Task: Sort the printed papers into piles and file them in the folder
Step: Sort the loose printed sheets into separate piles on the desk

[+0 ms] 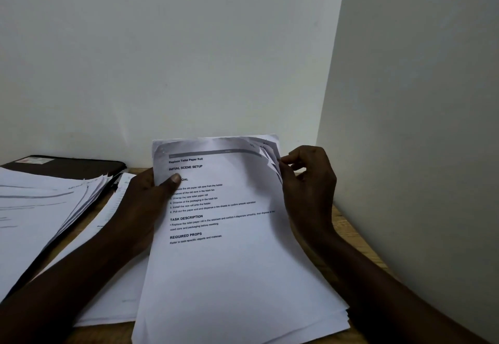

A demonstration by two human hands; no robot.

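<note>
One stack (229, 276) headed "Replace Toilet Paper Roll"

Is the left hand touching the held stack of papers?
Touching. The head view shows the left hand gripping the stack of papers, with its thumb lying across the printed front at the left edge.

A wooden tabletop (351, 233) sits pushed into a room corner. A plain pale back wall (172, 54) rises straight from its far edge. A second plain side wall (421, 127) meets it at the right, running along the tabletop's right edge in dim light.
</note>
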